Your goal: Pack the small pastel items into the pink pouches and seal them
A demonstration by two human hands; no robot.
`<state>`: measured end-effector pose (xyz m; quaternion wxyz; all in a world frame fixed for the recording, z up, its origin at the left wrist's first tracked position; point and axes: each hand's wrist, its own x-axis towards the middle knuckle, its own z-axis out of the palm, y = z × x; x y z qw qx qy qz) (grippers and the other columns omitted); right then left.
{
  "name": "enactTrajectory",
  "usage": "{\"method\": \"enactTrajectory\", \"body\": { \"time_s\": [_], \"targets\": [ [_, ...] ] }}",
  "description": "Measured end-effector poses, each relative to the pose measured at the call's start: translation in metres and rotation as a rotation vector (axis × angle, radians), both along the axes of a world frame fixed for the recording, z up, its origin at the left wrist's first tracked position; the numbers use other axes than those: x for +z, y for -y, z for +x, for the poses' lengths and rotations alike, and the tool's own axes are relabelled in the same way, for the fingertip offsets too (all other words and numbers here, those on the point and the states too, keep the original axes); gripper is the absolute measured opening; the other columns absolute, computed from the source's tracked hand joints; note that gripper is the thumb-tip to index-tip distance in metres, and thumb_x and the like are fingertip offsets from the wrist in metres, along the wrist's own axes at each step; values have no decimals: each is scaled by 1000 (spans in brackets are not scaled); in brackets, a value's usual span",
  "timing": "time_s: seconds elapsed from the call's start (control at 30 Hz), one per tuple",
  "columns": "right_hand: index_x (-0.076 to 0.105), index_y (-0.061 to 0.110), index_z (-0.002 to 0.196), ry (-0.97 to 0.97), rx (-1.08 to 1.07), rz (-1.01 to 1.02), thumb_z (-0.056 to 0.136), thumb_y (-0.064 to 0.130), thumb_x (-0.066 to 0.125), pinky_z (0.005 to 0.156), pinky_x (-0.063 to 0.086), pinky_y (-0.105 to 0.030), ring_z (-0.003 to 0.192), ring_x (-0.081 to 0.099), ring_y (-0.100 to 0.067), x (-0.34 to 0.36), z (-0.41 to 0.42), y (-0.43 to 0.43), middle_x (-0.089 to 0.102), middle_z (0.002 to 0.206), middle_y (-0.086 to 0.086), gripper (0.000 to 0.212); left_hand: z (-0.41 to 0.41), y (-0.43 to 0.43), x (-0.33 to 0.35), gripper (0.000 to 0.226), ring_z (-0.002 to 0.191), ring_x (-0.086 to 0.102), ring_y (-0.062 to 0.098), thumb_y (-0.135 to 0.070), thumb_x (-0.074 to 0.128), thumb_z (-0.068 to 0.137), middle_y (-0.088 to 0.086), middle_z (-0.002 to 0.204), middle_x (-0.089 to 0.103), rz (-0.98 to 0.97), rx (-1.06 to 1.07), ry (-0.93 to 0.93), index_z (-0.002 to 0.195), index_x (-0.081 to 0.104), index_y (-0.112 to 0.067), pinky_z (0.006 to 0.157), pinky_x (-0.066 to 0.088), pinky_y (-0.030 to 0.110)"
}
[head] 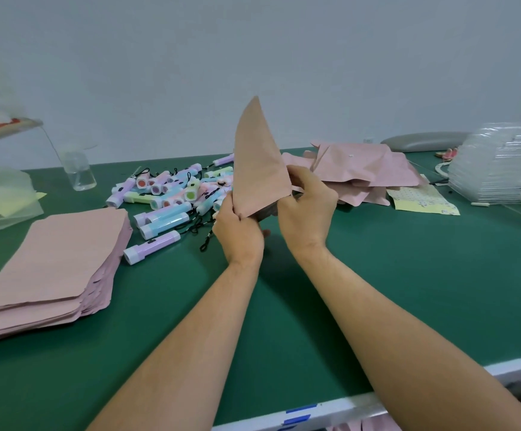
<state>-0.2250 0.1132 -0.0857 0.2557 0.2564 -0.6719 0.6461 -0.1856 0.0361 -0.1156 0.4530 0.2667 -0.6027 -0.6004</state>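
**A:** Where's the pouch right now?

**B:** In both my hands, lifted off the table (408, 275), in front of the items and the filled pile. The pouch (256, 169) stands on end, one corner pointing up, its mouth turned down toward me.

**A:** And the grip?

**B:** My left hand (237, 231) has its fingers curled round the lower corner. My right hand (307, 209) pinches the edge on the far side of the mouth. I take it that's for pulling the lips apart: a dark slit shows between my hands, so the mouth looks partly open. Whether anything is inside, I can't tell.

**A:** Why is the table set out this way?

**B:** It reads to me as a line. The stack (50, 262) of flat pouches lies on my left, the items (172, 197) are heaped in the middle, and the pile (355, 169) of puffed, rumpled pouches sits on the right, likely the finished ones.

**A:** What are you handling, material-wise?

**B:** The pouch is matte pink, thin and sheet-like, with rounded corners. It bows where I squeeze it, so I'd expect it to crease easily. The items are smooth plastic, stubby bars in lilac, blue, green and pink, with white ends and black cord loops. Those cords could snag on the mouth going in. The table cover is a dull green mat.
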Motion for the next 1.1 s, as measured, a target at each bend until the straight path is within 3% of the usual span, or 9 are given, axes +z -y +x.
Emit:
{"method": "enactTrajectory", "body": {
  "time_s": [0.07, 0.17, 0.27, 0.37, 0.53, 0.67, 0.83, 0.97, 1.1],
  "targets": [
    [68, 29, 76, -4, 9, 17, 83, 14, 54, 57, 45, -35, 61, 56, -9, -2, 5, 5, 65, 65, 15, 22, -2, -4, -1, 32, 61, 58, 6, 11, 39, 90, -7, 77, 66, 10, 20, -30, 94, 65, -6, 44, 46, 18],
    [37, 30, 57, 78, 0, 132, 74, 17, 45, 52, 26, -32, 51, 33, -14, -3, 3, 6, 44, 49, 9, 24, 2, -3, 1, 30, 69, 58, 19, 4, 41, 92, -7, 80, 67, -149, 58, 94, 99, 62, -16, 54, 49, 27],
    [49, 24, 62, 122, -32, 310, 72, 27, 60, 53, 43, -34, 58, 53, -20, -6, -2, 4, 59, 59, 6, 15, 7, -4, 3, 37, 108, 65, 18, -13, 45, 98, -11, 117, 67, -295, 9, 187, 130, 56, -30, 80, 53, 31],
    [47, 21, 62, 133, -93, 385, 76, 34, 66, 54, 45, -33, 59, 56, -26, -9, -8, 3, 59, 60, 2, 28, 7, 0, 2, 71, 152, 35, 22, -21, 53, 102, -1, 167, 35, -436, 77, 329, 166, 21, -25, 111, 43, 47],
    [36, 27, 60, 3, -164, 527, 82, 41, 62, 51, 28, -28, 55, 47, -20, -13, -9, -1, 46, 55, 12, 36, 12, 10, 4, 68, 133, 56, 21, -16, 63, 95, -7, 153, 54, -699, 194, 348, 158, 40, -29, 88, 51, 39],
    [39, 28, 61, 46, -202, 585, 78, 36, 61, 52, 32, -30, 58, 51, -24, -13, -13, -3, 48, 57, 12, 29, 17, 12, 9, 54, 124, 63, 17, -13, 60, 95, -10, 143, 63, -875, 198, 384, 147, 57, -26, 91, 60, 43],
    [59, 30, 79, 236, -170, 586, 66, 27, 65, 58, 40, -27, 72, 63, -18, -9, -24, -14, 65, 74, 13, 15, 20, 11, 14, 63, 129, 59, 25, -5, 50, 96, -2, 146, 62, -601, 189, 324, 156, 46, -24, 98, 53, 45],
    [51, 28, 74, 215, -140, 552, 71, 40, 56, 55, 38, -28, 65, 58, -16, -11, -18, -9, 60, 69, 11, 13, 19, -3, 10, 70, 132, 53, 26, -4, 48, 98, 1, 154, 53, -727, 51, 351, 163, 32, -25, 96, 48, 40],
    [53, 24, 68, 225, -198, 546, 78, 32, 60, 53, 39, -30, 65, 60, -24, -9, -21, -9, 59, 66, 7, 14, 17, -6, 15, 77, 138, 49, 27, 6, 47, 93, 1, 163, 43, -807, 122, 319, 164, 29, -19, 100, 51, 44]
  ]
}}
